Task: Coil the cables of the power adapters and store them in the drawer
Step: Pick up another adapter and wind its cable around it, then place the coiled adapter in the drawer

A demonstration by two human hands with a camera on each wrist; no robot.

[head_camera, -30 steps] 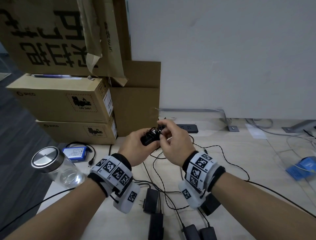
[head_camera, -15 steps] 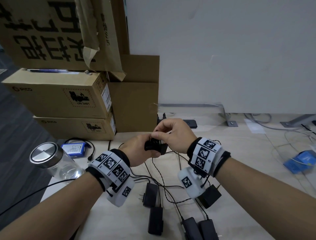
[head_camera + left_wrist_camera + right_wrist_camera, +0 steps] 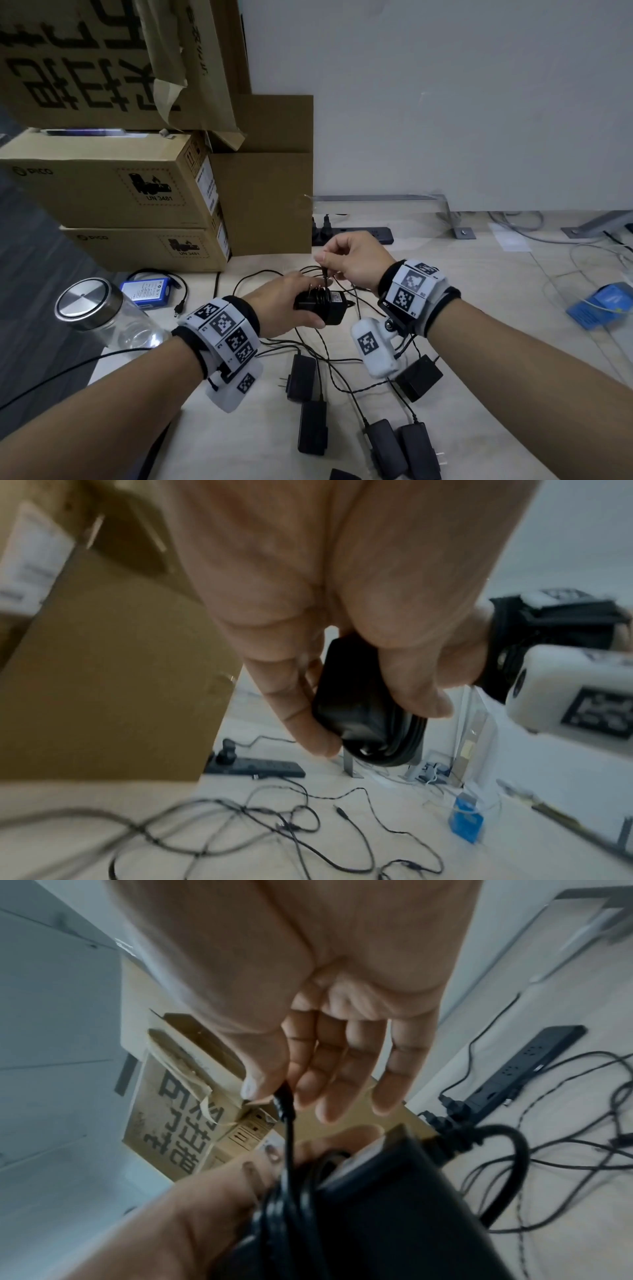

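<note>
My left hand (image 3: 291, 305) grips a black power adapter (image 3: 325, 306) above the table, its cable wound in several turns around the body (image 3: 363, 710). My right hand (image 3: 346, 260) is just above it and pinches the cable's plug end (image 3: 282, 1099) between thumb and forefinger; the other fingers hang loose. The short free length of cable (image 3: 289, 1139) runs straight down to the wound turns. Several more black adapters (image 3: 301, 377) lie on the table below my wrists, their thin cables (image 3: 329, 356) tangled. No drawer is in view.
Stacked cardboard boxes (image 3: 113, 185) stand at the left and back. A glass jar with a metal lid (image 3: 89, 308) and a blue battery pack (image 3: 147, 291) sit at the table's left edge. A black power strip (image 3: 356, 236) lies by the wall. A blue packet (image 3: 603, 305) lies right.
Both hands have dropped lower and nearer. The right hand has lifted off the adapter and now holds the cable's end up above it, with more cable wound on.
</note>
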